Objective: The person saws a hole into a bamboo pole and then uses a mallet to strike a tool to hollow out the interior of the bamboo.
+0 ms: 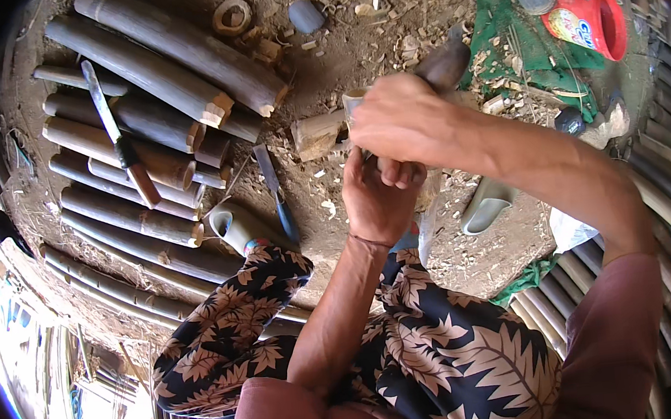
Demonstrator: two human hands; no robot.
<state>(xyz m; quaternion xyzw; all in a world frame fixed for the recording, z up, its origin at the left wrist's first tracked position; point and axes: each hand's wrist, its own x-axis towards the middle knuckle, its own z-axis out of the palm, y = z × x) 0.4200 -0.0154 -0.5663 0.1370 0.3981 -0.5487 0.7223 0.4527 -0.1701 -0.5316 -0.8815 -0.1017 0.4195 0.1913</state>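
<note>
My right hand [398,117] is closed in a fist over a short bamboo tube [354,99], whose pale open rim shows at the fist's left side. Just below it, touching or nearly so, my left hand [385,200] has its thumb raised and its fingers curled. What lies inside the left fingers is hidden by both hands. Beside the tube on the ground rests a split wooden block [318,135]. Past the right wrist sits a dark rounded piece [447,63], partly covered by that hand. Left of my hands lies a blue-handled chisel [278,195].
Cut bamboo poles [149,106] lie side by side at left, with a long knife [117,134] across them. Slippers [486,206] flank my hands. A red plastic jar [606,24] and green netting [537,65] lie far right. Wood shavings [404,2] litter the dirt.
</note>
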